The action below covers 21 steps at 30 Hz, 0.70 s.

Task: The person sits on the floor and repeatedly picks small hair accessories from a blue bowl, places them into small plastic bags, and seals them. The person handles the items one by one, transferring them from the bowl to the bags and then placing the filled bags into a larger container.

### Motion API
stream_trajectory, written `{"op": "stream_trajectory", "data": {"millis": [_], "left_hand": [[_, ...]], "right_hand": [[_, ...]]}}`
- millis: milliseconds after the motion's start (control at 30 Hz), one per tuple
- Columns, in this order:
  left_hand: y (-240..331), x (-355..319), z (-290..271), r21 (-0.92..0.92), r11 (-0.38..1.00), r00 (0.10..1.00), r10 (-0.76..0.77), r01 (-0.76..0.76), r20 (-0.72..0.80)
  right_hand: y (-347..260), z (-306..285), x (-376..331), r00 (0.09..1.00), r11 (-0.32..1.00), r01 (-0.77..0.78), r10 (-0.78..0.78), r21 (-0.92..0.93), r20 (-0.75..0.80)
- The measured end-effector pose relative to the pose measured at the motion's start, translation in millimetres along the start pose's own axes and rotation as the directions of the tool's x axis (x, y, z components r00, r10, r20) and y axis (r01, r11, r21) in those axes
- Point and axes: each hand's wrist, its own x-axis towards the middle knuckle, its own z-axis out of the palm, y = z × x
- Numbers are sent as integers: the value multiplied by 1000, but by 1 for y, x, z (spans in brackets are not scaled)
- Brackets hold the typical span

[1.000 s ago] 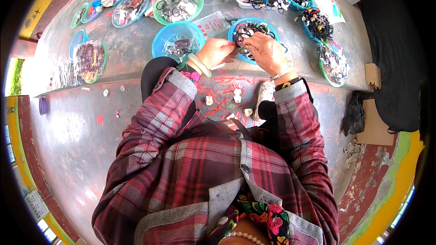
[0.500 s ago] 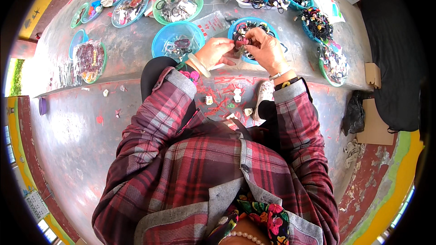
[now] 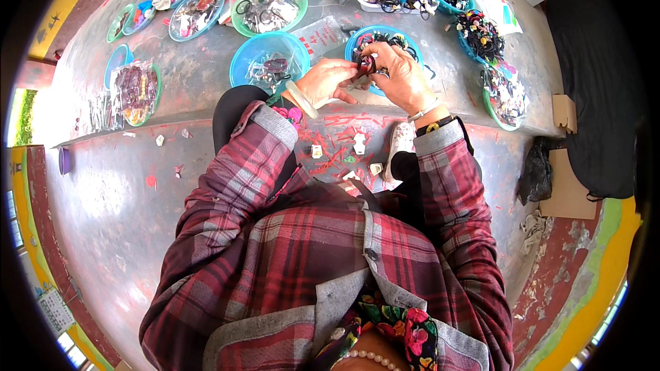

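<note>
Both my hands meet just in front of a blue basin point(image 3: 357, 36) of dark hair ties. Between the fingertips of my right hand point(image 3: 405, 84) is a dark red hair tie point(image 3: 366, 64), bent into a loop. My left hand point(image 3: 324, 82) pinches what looks like a small clear plastic bag point(image 3: 359, 84) right beside it, its lower fingers stretched out. The bag's edges are hard to make out, and the fingers hide part of the tie. To the left of that basin, another blue basin point(image 3: 245, 62) holds small clear packets with dark items inside.
Green-rimmed basins point(image 3: 302, 7) of packets stand farther back. A white tub point(image 3: 368, 7) and more basins heaped with hair ties line the right. A stack of bagged purple items point(image 3: 135, 86) sits at the left. White scraps point(image 3: 359, 143) and red strips litter the lower step.
My right fingers have shifted slightly, and the dark red hair tie now shows as a raised loop rather than a bunched piece. My left hand has hardly moved.
</note>
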Motion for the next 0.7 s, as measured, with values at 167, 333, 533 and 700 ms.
{"op": "stream_trajectory", "data": {"millis": [167,333,533,700], "left_hand": [[0,-2,0,-36,999,996,25,-28,-80],[4,-3,6,-16,999,998,38,-39,-56],[4,-3,3,-40,999,999,22,-23,-30],[-5,6,-6,-180,983,1000,24,-22,7]], "right_hand": [[-14,-8,5,951,919,-302,310,254,8],[13,-2,0,978,918,-182,204,352,-27],[12,-8,-1,996,998,69,-68,15,-61],[6,-7,0,995,993,81,-86,-81,-51]]}}
